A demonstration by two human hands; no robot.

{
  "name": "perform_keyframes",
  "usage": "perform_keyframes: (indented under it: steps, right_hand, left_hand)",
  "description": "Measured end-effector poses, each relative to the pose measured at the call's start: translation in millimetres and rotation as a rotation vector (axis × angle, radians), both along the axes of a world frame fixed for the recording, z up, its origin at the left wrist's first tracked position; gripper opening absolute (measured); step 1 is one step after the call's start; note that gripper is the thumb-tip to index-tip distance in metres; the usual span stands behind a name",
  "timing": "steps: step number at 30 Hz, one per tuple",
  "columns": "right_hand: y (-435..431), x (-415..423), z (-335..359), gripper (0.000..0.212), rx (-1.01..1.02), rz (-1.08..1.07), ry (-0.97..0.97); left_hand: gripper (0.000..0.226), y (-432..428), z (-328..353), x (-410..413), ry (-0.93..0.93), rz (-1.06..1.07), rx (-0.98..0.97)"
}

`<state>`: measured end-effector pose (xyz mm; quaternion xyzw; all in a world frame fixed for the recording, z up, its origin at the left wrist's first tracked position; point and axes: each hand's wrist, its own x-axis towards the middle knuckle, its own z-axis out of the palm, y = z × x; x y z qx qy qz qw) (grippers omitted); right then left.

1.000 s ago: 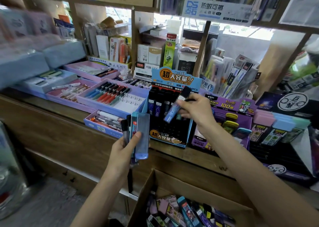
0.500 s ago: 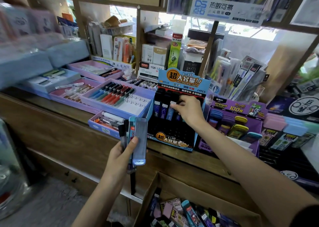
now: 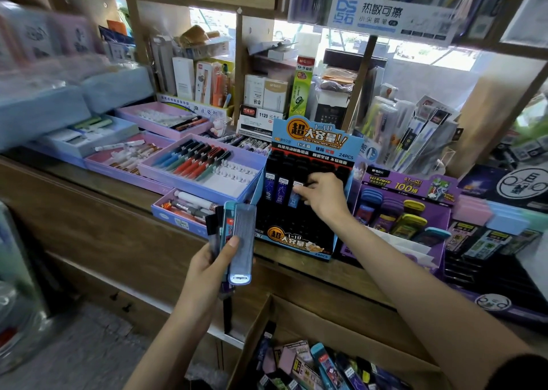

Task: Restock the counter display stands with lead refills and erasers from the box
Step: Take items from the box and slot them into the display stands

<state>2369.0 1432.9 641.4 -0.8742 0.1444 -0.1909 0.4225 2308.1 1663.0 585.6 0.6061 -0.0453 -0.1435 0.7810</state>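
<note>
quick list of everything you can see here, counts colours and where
lead refill stand: one, blue and black, counter centre
lead refill tubes: three, blue and dark, stand's top row
eraser stand: one, purple, right of the refill stand
erasers: several, blue, purple, yellow, teal, in the eraser stand
pen tray: one, lilac, left of the refill stand
cardboard box: one, brown, below the counter, packets inside
counter: one, brown wood
refill cases: several, clear blue-grey, in the left hand
left hand: grips the refill cases
right hand: pinches the rightmost tube
</note>
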Motion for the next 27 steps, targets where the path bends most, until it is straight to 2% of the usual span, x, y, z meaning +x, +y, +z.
perform_keyframes:
  steps: [2, 6, 9, 10, 11, 14, 16, 17, 22, 25, 27]
  right_hand:
    - [4.9, -0.9, -2.3, 0.023, -0.074, -0.024, -0.003]
    - [15.6, -7.0, 7.8, 0.043, -0.624, -0.093, 0.105]
    - [21.6, -21.4, 20.2, 0.041, -0.771, -0.085, 0.112]
    - [24.5, -29.4, 21.7, 0.040, -0.747, -0.050, 0.082]
    - [28.8, -39.4, 20.8, 0.040, -0.641, 0.015, 0.042]
    - [48.9, -74.4, 14.7, 0.034, -0.023, 0.284, 0.064]
    - [59.1, -92.1, 2.7, 0.020, 0.260, 0.370, 0.128]
    - [61.3, -98.2, -3.7, 0.018, 0.333, 0.370, 0.121]
    - [47.6, -121.2, -3.8, 0.018, 0.451, 0.161, -0.062]
    - [26.8, -133.9, 6.1, 0.009, 0.615, 0.183, -0.122]
    - [13.6, -144.0, 7.8, 0.011, 0.513, 0.201, -0.133]
  left_hand:
    - [0.043, -0.9, -0.8, -0.6, -0.003, -0.001, 0.013]
    - [0.044, -3.8, 0.5, -3.0, -0.012, -0.006, 0.032]
    - [0.042, -5.2, 3.6, -4.8, -0.006, -0.007, 0.028]
    - [0.041, -5.7, 4.7, -5.1, -0.006, -0.006, 0.025]
    - [0.041, -6.7, 5.6, -5.7, -0.008, -0.006, 0.020]
    - [0.040, -14.1, 9.8, -9.0, -0.013, -0.021, 0.015]
    - [0.037, -22.0, 12.6, -12.6, -0.014, -0.059, 0.014]
    - [0.035, -26.1, 13.4, -14.9, -0.011, -0.080, 0.011]
    - [0.030, -43.9, 17.7, -26.8, -0.048, -0.133, 0.038]
    - [0.024, -55.3, 21.1, -32.4, -0.072, -0.127, 0.021]
    - [0.027, -65.3, 24.5, -37.4, -0.066, -0.141, -0.006]
